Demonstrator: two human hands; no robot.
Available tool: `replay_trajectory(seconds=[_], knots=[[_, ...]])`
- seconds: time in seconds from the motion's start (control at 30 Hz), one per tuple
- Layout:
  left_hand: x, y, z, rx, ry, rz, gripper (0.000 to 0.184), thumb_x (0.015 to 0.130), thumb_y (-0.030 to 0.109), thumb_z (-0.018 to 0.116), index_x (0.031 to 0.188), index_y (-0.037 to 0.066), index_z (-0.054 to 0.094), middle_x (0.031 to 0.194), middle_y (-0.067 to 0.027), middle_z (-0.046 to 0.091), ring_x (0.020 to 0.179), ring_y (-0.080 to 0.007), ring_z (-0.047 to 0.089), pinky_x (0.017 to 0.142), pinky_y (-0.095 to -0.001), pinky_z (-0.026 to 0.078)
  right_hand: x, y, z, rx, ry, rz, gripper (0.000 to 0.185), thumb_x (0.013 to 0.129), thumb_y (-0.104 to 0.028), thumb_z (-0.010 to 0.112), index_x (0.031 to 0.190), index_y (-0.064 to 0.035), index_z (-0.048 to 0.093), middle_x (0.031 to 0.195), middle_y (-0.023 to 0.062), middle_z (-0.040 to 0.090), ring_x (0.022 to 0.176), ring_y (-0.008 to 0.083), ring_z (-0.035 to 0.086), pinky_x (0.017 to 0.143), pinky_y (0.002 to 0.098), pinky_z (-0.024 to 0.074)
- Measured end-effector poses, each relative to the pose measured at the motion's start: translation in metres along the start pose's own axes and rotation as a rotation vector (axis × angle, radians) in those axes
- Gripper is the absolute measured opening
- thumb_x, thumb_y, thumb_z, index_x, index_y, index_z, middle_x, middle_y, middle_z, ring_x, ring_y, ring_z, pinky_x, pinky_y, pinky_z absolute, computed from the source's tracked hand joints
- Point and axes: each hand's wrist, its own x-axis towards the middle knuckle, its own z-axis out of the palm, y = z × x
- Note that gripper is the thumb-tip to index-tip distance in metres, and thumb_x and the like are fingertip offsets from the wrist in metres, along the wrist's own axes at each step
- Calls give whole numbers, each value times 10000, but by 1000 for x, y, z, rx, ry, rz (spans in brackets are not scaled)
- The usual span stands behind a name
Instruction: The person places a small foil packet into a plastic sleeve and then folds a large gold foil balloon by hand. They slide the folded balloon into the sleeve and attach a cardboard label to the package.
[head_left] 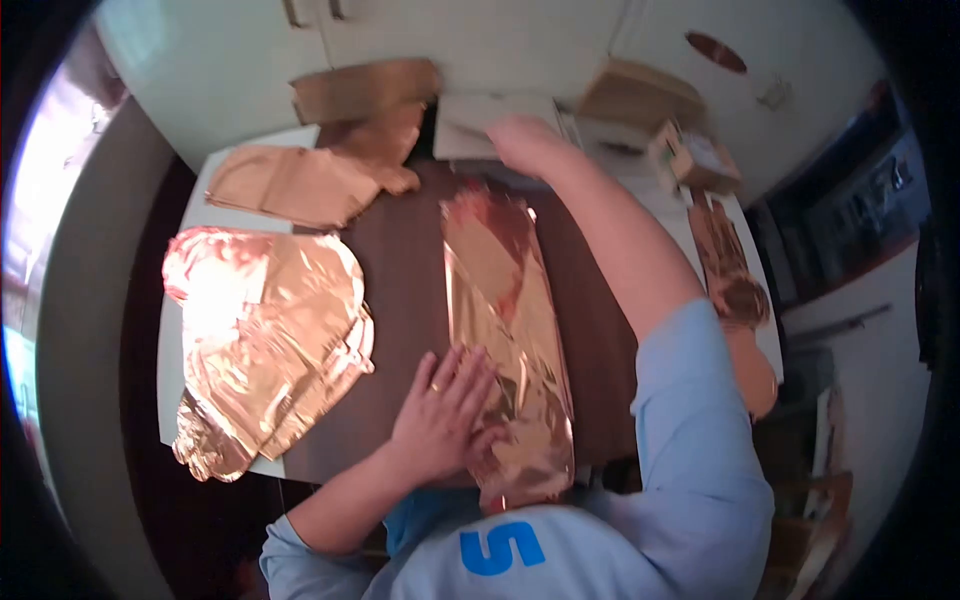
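A long folded sheet of shiny copper-coloured foil [500, 300] lies lengthwise down the middle of the dark table, its near end close to my body. My left hand [447, 413] rests flat on its left edge, fingers stretched out and a ring on one finger. Beyond the foil's far end is my right hand [525, 143], raised over a white flat item [480, 125] at the back. Its fingers look curled together and are blurred; what they hold, if anything, is hidden.
A wide pile of copper-coloured foil [275, 320] covers the table's left side. Behind it lie dull brown folded pieces [290, 182]. A small carton [695, 158] stands at the back right, and more brown pieces [728, 260] lie along the right edge. White cabinets [480, 45] close off the back.
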Motion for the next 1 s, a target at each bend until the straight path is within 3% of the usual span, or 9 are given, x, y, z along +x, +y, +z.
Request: replay_trajectory(seconds=[0.07,0.27,0.33,0.47,0.6,0.67,0.83,0.93,1.0], knots=[[-1,1,2,-14,11,-6,765,881,509,600,1435,8,431,1510,-208,395,1412,-412,342,1147,-573,238,-15,-16,-20,-48,108,44,206,868,-150,547,946,-59,715,906,187,717,864,359,706,742,476,562],[-2,2,6,13,20,14,761,892,502,594,1438,-2,432,1522,-217,375,1423,-413,325,1154,-577,226,-85,-31,-82,-95,1043,-167,61,853,-144,595,822,-104,627,722,74,587,724,297,646,634,454,511],[-5,3,8,20,30,24,757,893,501,596,1434,-4,439,1525,-221,369,1428,-409,317,1155,-572,230,-135,-48,-103,240,1006,-2,13,849,-96,647,847,-95,634,791,78,639,701,300,650,617,413,520],[-17,13,3,-114,96,13,644,893,403,621,1380,1,490,1474,-229,420,1402,-405,357,1147,-555,263,-236,-74,-106,1267,381,549,138,963,-154,623,1023,-31,631,981,105,703,692,195,685,631,298,579],[-41,6,-2,-371,321,55,386,835,177,667,1181,13,613,1278,-204,565,1274,-386,498,1065,-517,383,-303,-118,-29,2147,175,726,194,982,-114,578,1141,-4,578,1039,132,694,835,232,716,732,355,622],[-51,8,-6,-348,435,8,286,770,93,680,1049,39,640,1134,-157,610,1143,-358,569,952,-479,448,-319,-138,-9,2305,88,891,214,985,-108,567,1166,5,573,1066,148,688,906,268,717,774,389,619],[-38,21,-27,-155,325,-30,524,746,277,763,1198,63,606,1219,-170,573,1210,-371,515,1045,-524,385,-341,-148,-38,2354,-323,912,282,997,-136,530,1222,32,557,1056,181,693,904,267,716,763,358,599],[-33,8,-12,-92,198,-41,640,765,351,774,1308,81,571,1341,-182,523,1315,-392,444,1113,-568,324,-372,-132,-41,1752,-472,595,354,986,-164,559,1271,45,536,1017,149,706,839,253,720,750,370,596],[-30,-4,-4,-81,166,-30,641,776,327,776,1332,87,563,1372,-190,515,1342,-407,430,1121,-556,320,-380,-130,-53,1199,-318,267,614,878,-250,704,1371,31,469,1240,181,608,1107,322,619,967,468,497]])
